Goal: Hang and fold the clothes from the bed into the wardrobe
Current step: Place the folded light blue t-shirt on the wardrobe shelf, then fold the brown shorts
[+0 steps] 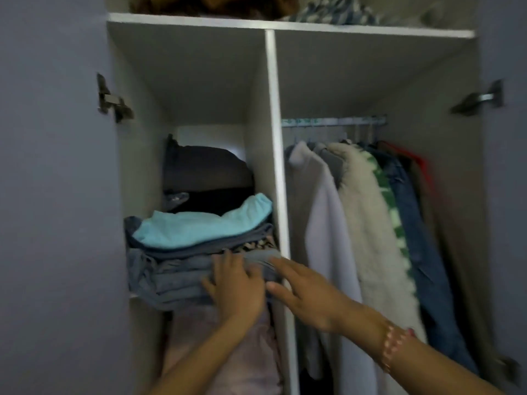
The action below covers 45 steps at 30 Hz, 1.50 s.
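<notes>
Wardrobe [270, 109] left bay: folded stack [176, 269], left hand [236, 289] touching; right: hung coats [365, 209].

Panels [273, 138]: white board, smooth, matt, faint sheen on the front edges.
Doors [51, 195]: grey-blue, smooth, matt, at 9 and 3 o'clock.
Hinges [112, 99]: bare metal, glossy.
Rail [333, 121]: bright metal, at 1 o'clock.
Top [199, 226]: turquoise cloth, soft, nubbly like towelling.
Jeans [171, 277]: faded blue denim, matt, coarse.
Fur coat [368, 209]: cream, shaggy pile.
Pale coat [322, 223]: lilac-grey fleece, matt, soft.
Jacket [413, 223]: dark blue denim, matt.
Bracelet [392, 347]: red and white beads, slightly glossy, at 5 o'clock.
</notes>
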Each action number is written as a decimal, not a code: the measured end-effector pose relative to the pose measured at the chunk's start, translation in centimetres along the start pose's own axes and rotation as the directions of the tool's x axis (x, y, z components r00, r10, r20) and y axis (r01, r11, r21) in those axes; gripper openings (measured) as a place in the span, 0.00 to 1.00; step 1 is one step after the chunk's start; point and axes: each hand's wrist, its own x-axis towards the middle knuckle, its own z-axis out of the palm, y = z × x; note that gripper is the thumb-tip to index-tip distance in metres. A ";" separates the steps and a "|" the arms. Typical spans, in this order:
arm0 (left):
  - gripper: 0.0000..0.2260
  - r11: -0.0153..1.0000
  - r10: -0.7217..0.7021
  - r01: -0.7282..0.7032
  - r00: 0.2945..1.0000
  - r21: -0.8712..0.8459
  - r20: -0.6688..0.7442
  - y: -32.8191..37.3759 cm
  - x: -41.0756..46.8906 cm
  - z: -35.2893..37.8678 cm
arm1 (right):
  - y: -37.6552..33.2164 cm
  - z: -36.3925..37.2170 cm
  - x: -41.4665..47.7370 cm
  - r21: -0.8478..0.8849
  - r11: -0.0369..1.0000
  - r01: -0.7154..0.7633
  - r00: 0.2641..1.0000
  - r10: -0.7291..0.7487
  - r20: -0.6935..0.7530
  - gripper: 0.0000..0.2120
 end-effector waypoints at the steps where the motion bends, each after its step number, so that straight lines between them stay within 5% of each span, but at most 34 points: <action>1: 0.19 0.987 0.143 -0.138 0.988 -0.085 0.056 1.6 -2.7 1.2 | 1.1 -0.8 -3.2 -0.024 1.000 -0.014 1.000 0.013 -0.012 0.43; 4: 0.22 0.892 0.404 -0.311 0.874 -0.328 0.269 7.3 -10.4 4.3 | 3.8 -4.5 -13.4 -0.044 0.984 -0.172 0.985 0.170 -0.035 0.40; 8: 0.12 0.827 0.559 -0.348 0.589 -0.442 0.583 17.1 -22.9 9.2 | 7.5 -10.0 -32.5 -0.075 0.825 -0.560 0.828 0.555 -0.082 0.27; 12: 0.10 0.768 0.624 -0.377 0.257 -0.518 0.738 25.9 -36.7 11.4 | 7.2 -14.8 -54.9 -0.142 0.446 -0.884 0.463 0.876 -0.131 0.25; 13: 0.09 0.731 0.664 -0.339 0.152 -0.593 0.732 28.4 -42.3 12.4 | 4.7 -16.1 -62.8 -0.151 0.274 -0.950 0.298 0.940 -0.168 0.24; 14: 0.09 0.746 0.640 -0.342 0.132 -0.572 0.757 28.2 -41.8 11.9 | 5.2 -15.9 -64.9 -0.120 0.246 -0.962 0.265 0.948 -0.179 0.24; 15: 0.10 0.680 0.695 -0.334 0.012 -0.652 0.719 30.1 -47.3 12.5 | 1.7 -16.9 -72.0 -0.088 0.041 -0.995 0.060 0.971 -0.231 0.23; 19: 0.07 0.601 0.623 -0.308 -0.397 -0.738 0.674 33.2 -64.0 11.6 | -11.7 -15.2 -91.0 0.093 -0.523 -0.847 -0.526 0.800 -0.288 0.18; 21: 0.07 0.613 0.537 -0.295 -0.525 -0.733 0.660 33.6 -70.3 10.4 | -17.4 -12.8 -96.3 0.175 -0.626 -0.760 -0.649 0.711 -0.271 0.17; 23: 0.08 0.622 0.515 -0.280 -0.557 -0.731 0.651 33.4 -75.1 9.6 | -21.3 -10.6 -99.0 0.213 -0.707 -0.674 -0.736 0.622 -0.266 0.18; 27: 0.08 0.509 0.577 -0.282 -0.588 -0.813 0.566 33.1 -83.3 5.3 | -26.4 -8.2 -102.4 0.336 -0.741 -0.581 -0.805 0.464 -0.369 0.21; 32: 0.09 0.362 0.551 -0.288 -0.701 -0.886 0.453 33.6 -87.6 2.0 | -26.4 -10.2 -105.8 0.297 -0.750 -0.591 -0.680 0.264 -0.684 0.21; 36: 0.12 0.353 0.578 -0.231 -0.708 -0.907 0.405 33.5 -87.8 1.1 | -26.3 -12.4 -108.2 0.101 -0.908 -0.406 -0.765 0.277 -0.582 0.31; 39: 0.11 0.352 0.600 -0.186 -0.707 -0.917 0.374 32.8 -87.0 2.2 | -25.9 -13.6 -109.1 0.107 -0.925 -0.364 -0.797 0.250 -0.549 0.22; 41: 0.10 0.402 0.586 -0.160 -0.712 -0.901 0.388 32.2 -86.3 3.2 | -24.9 -15.1 -109.3 0.440 -0.817 -0.374 -0.863 0.133 -0.486 0.16; 42: 0.12 0.450 0.586 -0.142 -0.698 -0.882 0.411 32.0 -85.8 4.0 | -23.6 -15.8 -109.0 0.625 -0.672 -0.399 -0.887 0.108 -0.450 0.17; 45: 0.19 0.672 0.567 0.031 -0.664 -0.740 0.488 31.6 -85.1 5.4 | -20.1 -16.9 -104.8 0.776 -0.330 -0.538 -0.839 0.302 -0.453 0.19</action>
